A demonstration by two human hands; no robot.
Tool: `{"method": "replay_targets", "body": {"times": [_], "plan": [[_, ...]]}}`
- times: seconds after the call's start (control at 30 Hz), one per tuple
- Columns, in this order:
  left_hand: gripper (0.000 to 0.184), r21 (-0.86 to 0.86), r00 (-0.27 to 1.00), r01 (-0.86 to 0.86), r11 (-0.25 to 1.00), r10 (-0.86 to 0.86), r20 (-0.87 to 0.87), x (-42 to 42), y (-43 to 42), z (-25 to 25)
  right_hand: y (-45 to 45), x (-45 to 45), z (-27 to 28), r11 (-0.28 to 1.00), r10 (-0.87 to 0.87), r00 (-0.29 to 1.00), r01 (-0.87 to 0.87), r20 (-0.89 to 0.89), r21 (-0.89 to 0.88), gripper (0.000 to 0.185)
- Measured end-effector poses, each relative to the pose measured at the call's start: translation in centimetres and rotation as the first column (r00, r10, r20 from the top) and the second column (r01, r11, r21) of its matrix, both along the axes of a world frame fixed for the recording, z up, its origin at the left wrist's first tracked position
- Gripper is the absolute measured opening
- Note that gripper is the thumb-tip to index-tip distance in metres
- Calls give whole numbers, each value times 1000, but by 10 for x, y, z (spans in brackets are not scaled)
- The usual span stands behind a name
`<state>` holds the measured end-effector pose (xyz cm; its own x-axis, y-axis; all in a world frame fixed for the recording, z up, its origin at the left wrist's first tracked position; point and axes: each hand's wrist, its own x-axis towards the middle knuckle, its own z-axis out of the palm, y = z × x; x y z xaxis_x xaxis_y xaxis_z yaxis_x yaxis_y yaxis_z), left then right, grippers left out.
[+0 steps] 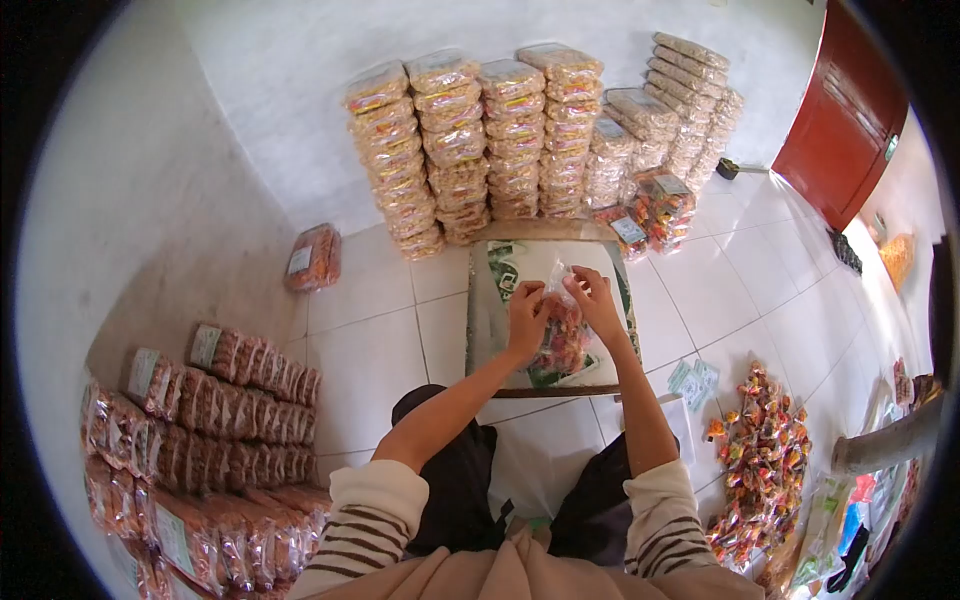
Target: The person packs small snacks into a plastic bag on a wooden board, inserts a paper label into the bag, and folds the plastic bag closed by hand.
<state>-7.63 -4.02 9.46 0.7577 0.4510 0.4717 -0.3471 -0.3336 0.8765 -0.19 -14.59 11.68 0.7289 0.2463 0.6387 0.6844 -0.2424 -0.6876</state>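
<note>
Here's the bag (563, 343), on the table (482, 340) in front of the person, its long axis running near to far. Both hands are up at its far end: left hand (529, 310) with fingers curled in on the left edge, right hand (594, 298) pinching the clear plastic top from the right. The filled part lies on the near side of that grip, between the wrists; neither hand is clearly nearer.

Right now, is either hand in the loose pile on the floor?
No, left hand and right hand are at the bag, away from the loose pile.
</note>
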Motion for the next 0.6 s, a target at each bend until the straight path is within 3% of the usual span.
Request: {"method": "replay_targets", "body": {"times": [0.03, 0.1, 0.13, 0.2, 0.33, 0.4, 0.5, 0.53, 0.6], "plan": [[20, -1, 1000, 0, 1000, 0, -4, 0, -2, -2, -1, -1, 5, 1000, 0, 1000, 0, -4, -1, 30], [16, 44, 997, 11, 999, -15, 80, -1, -6, -6, -6, -3, 13, 967, 74, 927, -157, -369, -203, 33], [16, 44, 997, 13, 999, -16, 71, -4, -7, -7, -5, -6, 15, 967, 73, 923, -158, -377, -200, 33], [14, 220, 993, -73, 973, 52, 103, -3, -6, -9, 3, -8, 18, 985, 149, 918, -169, -369, -22, 33], [13, 276, 984, -165, 947, 140, 111, 11, 4, -5, 22, 1, 19, 995, 84, 951, -97, -298, -31, 27], [11, 262, 967, -254, 931, 238, 92, 16, 5, 1, 30, 2, 25, 995, 99, 970, -93, -222, 37, 22], [16, 291, 957, -287, 913, 262, 124, 16, 8, 5, 29, -9, 39, 977, 199, 943, -170, -268, 127, 17], [16, 289, 957, -287, 913, 262, 126, 16, 9, -1, 28, -5, 32, 977, 198, 943, -170, -266, 125, 17], [16, 282, 956, -285, 916, 250, 155, 12, 7, -8, 24, -1, 19, 984, 170, 983, -173, -66, -51, 14]]}}
